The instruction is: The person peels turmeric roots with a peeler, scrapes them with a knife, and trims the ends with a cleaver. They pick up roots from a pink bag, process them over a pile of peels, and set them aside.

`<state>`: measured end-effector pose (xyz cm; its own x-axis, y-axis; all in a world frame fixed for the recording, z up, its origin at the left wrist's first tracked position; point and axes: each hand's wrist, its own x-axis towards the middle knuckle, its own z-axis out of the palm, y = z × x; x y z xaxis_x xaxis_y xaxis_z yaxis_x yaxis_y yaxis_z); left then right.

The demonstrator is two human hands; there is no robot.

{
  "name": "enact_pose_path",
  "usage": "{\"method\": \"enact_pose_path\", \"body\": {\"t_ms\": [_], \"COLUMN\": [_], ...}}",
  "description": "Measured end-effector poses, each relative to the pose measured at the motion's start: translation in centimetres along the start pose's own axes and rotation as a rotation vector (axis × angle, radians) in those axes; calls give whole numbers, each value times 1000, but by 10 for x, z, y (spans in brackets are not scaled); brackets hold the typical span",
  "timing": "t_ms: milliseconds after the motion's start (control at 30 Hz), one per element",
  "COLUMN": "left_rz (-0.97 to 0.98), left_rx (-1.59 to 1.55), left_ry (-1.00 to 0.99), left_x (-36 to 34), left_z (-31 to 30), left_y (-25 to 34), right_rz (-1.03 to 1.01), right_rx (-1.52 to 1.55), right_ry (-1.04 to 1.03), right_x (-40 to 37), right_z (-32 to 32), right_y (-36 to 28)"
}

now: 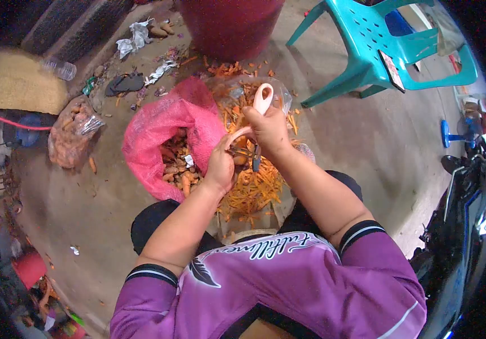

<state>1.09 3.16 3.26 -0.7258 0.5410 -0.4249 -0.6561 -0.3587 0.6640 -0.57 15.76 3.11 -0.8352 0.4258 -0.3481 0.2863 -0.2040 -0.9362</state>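
The right hand (271, 134) is closing firmly around the handle of a peeler (261, 105); the looped handle end is projecting beyond the thumb. The left hand (221, 168) is grasping a root (236, 160), its fingers curling in with little opening. Both hands are working just right of the pink sack (145, 134), which is serving as the reference for all positions.

Count: one peeler and one root are occupying the hands. One red tub (229, 28) is standing beyond the sack, one green chair (361, 34) is standing to its far right, and one clear bag (73, 133) of roots is lying to its left. One dark sandal (124, 85) is lying beyond the sack, on its left side. Many loose roots (174, 165) are filling the sack mouth.

The held root is showing a brownish surface; the fingers are hiding part of it, so it is probably only partly peeled. Orange peelings (257, 195) are lying in thin strips beneath the hands, right of the sack.
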Motion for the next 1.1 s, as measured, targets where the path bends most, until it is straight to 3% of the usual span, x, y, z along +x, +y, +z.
{"method": "enact_pose_path", "body": {"t_ms": [100, 233, 333, 400, 433, 567, 733, 767, 1000, 1067, 1100], "left_rz": [129, 5, -70, -179, -207, -275, -352, -298, -276, -294, -312], "left_rx": [95, -78, -125, -163, -117, -187, -289, -348, -355, -332, -362], "left_ry": [-84, -72, -33, -126, 20, -47, 130, 24, 25, -73, -105], "left_x": [2, 1, -1, 3, -4, -3, -4, 0, -1, 1, 0], "left_z": [-1, -2, -5, -27, -12, -21, -10, -19, -8, -22, -24], "left_y": [-5, -3, -8, -21, -13, -9, 5, -2, -3, -17, -19], "right_rz": [-79, -214, -275, -295, -285, -173, 99, 106, 5, -242, -99], "right_rx": [-42, -81, -388, -156, -42, 109, 241, 223, 7, -466, -302], "right_ry": [15, 64, 180, 246, 275, 307, -2, -36, -93, 171, 213], "right_x": [-3, -3, 9, 34, 32, 35, -9, -14, -11, 12, 19], "right_z": [1, 3, -6, -22, -27, -34, -3, 0, 4, -7, -18], "right_y": [-1, -6, -4, 1, -17, -35, -24, -22, 0, -8, -24]}}
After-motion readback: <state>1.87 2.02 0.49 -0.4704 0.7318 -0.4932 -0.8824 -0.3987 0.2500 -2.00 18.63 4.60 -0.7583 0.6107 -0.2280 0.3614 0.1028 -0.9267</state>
